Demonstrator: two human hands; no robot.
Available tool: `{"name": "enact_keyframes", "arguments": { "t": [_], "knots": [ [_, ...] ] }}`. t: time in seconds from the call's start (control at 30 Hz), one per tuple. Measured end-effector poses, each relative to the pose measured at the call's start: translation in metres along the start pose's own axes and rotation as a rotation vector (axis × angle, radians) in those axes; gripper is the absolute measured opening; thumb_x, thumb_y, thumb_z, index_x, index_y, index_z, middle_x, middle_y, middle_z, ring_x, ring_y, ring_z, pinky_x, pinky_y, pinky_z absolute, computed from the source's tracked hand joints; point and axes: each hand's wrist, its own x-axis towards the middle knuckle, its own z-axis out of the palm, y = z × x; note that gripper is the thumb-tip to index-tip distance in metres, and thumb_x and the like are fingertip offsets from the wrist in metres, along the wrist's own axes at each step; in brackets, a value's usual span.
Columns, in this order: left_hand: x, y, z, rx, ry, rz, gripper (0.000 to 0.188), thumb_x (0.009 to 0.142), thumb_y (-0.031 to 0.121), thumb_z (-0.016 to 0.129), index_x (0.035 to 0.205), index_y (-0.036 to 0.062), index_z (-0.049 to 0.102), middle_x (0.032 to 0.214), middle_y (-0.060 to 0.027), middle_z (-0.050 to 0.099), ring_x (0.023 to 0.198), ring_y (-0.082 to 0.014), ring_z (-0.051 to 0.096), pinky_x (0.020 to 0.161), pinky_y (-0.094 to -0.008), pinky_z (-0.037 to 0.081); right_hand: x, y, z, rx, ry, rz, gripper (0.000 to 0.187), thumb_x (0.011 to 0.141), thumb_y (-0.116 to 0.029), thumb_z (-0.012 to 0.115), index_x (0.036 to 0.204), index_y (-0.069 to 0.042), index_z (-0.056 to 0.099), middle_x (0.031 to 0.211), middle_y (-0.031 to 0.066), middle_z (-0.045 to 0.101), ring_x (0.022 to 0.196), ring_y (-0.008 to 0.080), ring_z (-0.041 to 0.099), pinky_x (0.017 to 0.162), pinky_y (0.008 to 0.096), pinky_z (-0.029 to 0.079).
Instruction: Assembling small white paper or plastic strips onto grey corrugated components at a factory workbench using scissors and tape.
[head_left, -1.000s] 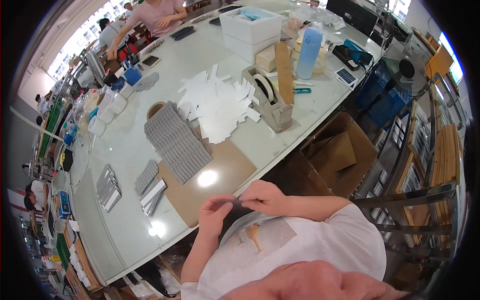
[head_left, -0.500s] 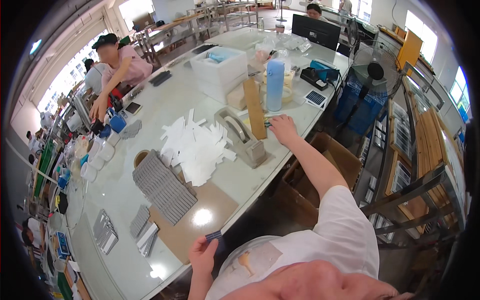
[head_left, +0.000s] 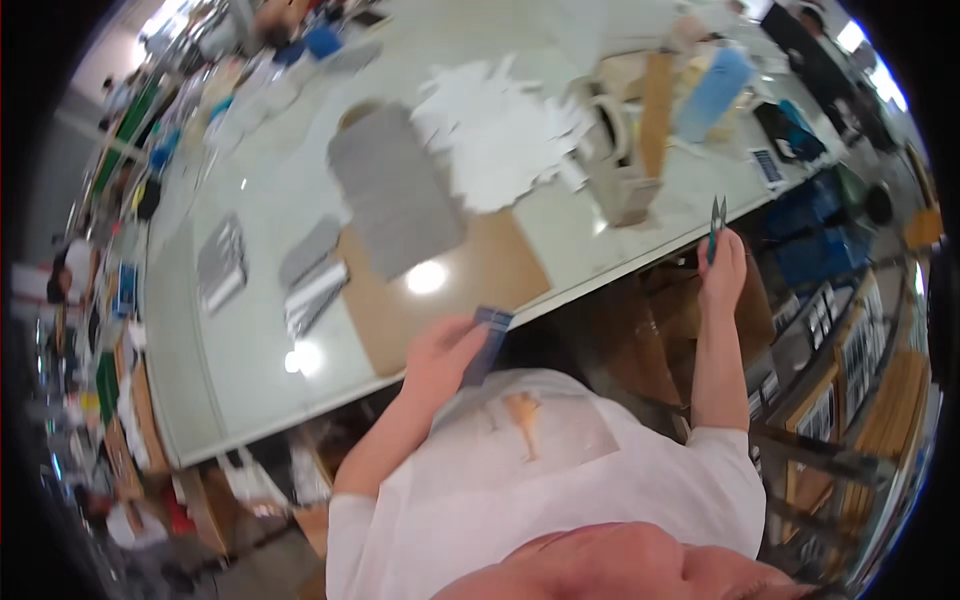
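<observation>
My left hand (head_left: 440, 355) is closed on a small dark blue panel with pale lines (head_left: 490, 343), just off the table's front edge. In my right hand (head_left: 724, 268) is a pair of snips (head_left: 716, 232) with teal handles, blades pointing up and away from me. That hand hovers by the front edge, right of the tape dispenser (head_left: 630, 200). A large block of grey strips (head_left: 395, 190) lies in rows on a brown board (head_left: 505, 258), left of the dispenser. Beyond the board spreads a loose heap of white paper pieces (head_left: 490, 135).
Smaller piles of grey strips (head_left: 220, 260) lie at the left of the glossy table (head_left: 270, 400). A blue bottle (head_left: 715, 95) and an upright brown strip (head_left: 655, 115) stand at the far right. Below the right edge is an open cardboard box (head_left: 640, 340).
My right hand has drawn back from beside the bottle, now lifting the snips. My left hand has raised the panel. The view has tilted down and turned, blurring the table.
</observation>
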Motion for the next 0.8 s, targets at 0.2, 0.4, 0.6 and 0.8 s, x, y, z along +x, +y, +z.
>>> {"name": "enact_keyframes", "arguments": {
  "t": [0.2,0.4,0.6,0.8],
  "knots": [
    [-0.001,-0.002,0.002,-0.124,-0.159,0.005,0.020,0.097,0.015,0.068,0.110,-0.0001,0.070,0.095,-0.0018,0.071,0.082,-0.0054,0.062,0.073,-0.0221,0.051,-0.133,0.005,0.046,-0.025,-0.687,0.225,0.018,0.101,-0.011,0.061,0.115,-0.002,0.065,0.086,0.0034,0.067,0.068,0.0081,0.061,0.061,0.0222,0.052],
    [-0.014,-0.011,-0.008,-0.064,-0.162,0.045,0.018,0.096,0.013,0.068,0.108,-0.0002,0.069,0.093,-0.0012,0.071,0.081,-0.0049,0.061,0.071,-0.0216,0.050,-0.175,0.016,0.071,-0.047,-1.020,0.148,0.031,0.106,-0.016,0.052,0.131,-0.001,0.062,0.084,-0.0014,0.060,0.060,0.0021,0.038,0.053,0.0187,0.031],
    [-0.018,-0.010,-0.014,-0.096,-0.141,0.012,0.017,0.096,0.013,0.069,0.106,-0.0007,0.069,0.091,-0.0004,0.070,0.080,-0.0043,0.060,0.070,-0.0212,0.049,-0.185,0.004,0.080,-0.064,-1.086,0.364,0.033,0.107,-0.023,0.049,0.121,0.000,0.068,0.079,-0.0040,0.055,0.061,0.0021,0.036,0.054,0.0192,0.028],
    [-0.017,-0.007,-0.011,-0.096,-0.157,0.017,0.017,0.096,0.013,0.069,0.106,-0.0007,0.069,0.091,0.0002,0.069,0.080,-0.0041,0.060,0.071,-0.0211,0.049,-0.186,0.003,0.082,-0.094,-1.088,0.327,0.032,0.107,-0.022,0.050,0.118,0.001,0.069,0.078,-0.0046,0.054,0.061,0.0017,0.036,0.054,0.0189,0.027]
  ]
}}
